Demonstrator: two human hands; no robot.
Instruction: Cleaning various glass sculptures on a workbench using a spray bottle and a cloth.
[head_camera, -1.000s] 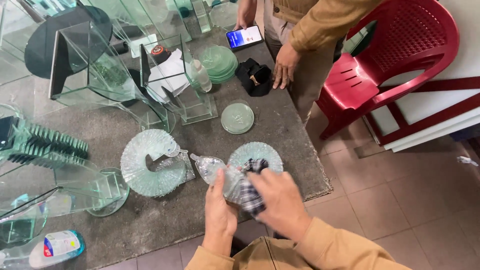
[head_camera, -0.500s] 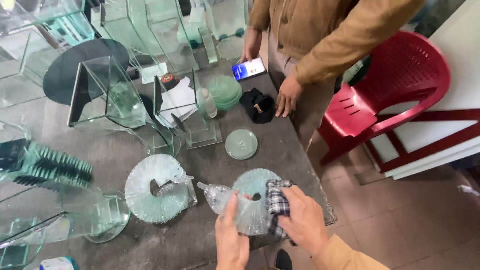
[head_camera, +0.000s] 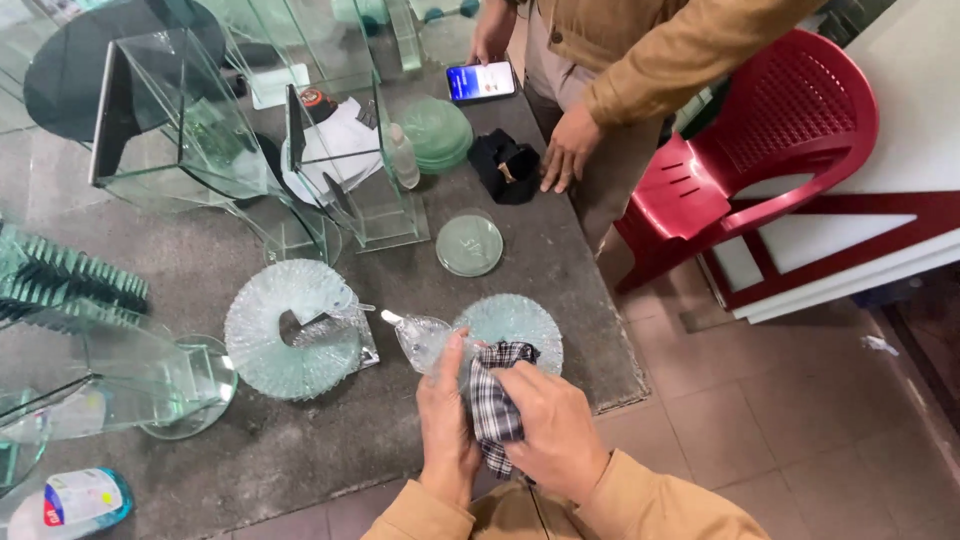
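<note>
Grey worktable (head_camera: 560, 270) is carrying everything; work is happening at its near edge, toward the near right corner. Big glass tanks (head_camera: 180, 130) are sitting well back toward the far left, away from the hands. A fan of stacked glass pieces (head_camera: 285, 330) is lying left of the hands, near but not touching them. A scalloped round glass plate (head_camera: 515, 325) is lying flat just beyond the hands, partly covered by them. A smaller plain glass disc (head_camera: 470, 243) is sitting further back, apart.

Left hand (head_camera: 445, 425) is curling closed around a clear glass piece (head_camera: 420, 338), which is sticking out up and left from the grip, long axis pointing to the far left, small tip leading. Right hand (head_camera: 550, 430) is closing over a checked cloth (head_camera: 492, 400), pressing it against the glass piece between both hands. Both hands are equally near; the left one is carrying it.

Another person's hand (head_camera: 568, 150) is resting at the far right edge beside a black pouch (head_camera: 505, 165), phone (head_camera: 481, 81) just beyond.
</note>
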